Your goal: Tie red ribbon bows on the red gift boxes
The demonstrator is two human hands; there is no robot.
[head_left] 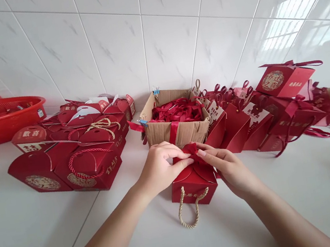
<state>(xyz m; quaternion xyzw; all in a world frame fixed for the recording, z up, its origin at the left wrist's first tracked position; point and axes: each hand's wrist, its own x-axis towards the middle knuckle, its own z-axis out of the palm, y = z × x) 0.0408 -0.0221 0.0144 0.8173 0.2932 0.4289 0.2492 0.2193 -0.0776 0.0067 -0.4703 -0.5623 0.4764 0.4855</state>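
Observation:
A small red gift box (182,186) with a beige rope handle (190,223) hanging down its front stands on the white table in front of me. On its top lies a red ribbon (192,149), gathered in a bunch. My left hand (167,163) pinches the ribbon from the left, thumb and fingers together. From the right, my right hand (227,165) pinches it too, its thumb on the near side. The fingers cover part of the ribbon, so its exact shape is hidden.
Behind the box, a cardboard carton (182,132) with binder clips holds red ribbons. Several red gift boxes (65,169) stand on the left, near a red plastic basket (4,129). More red boxes (284,80) and bags (235,126) line the tiled wall on the right.

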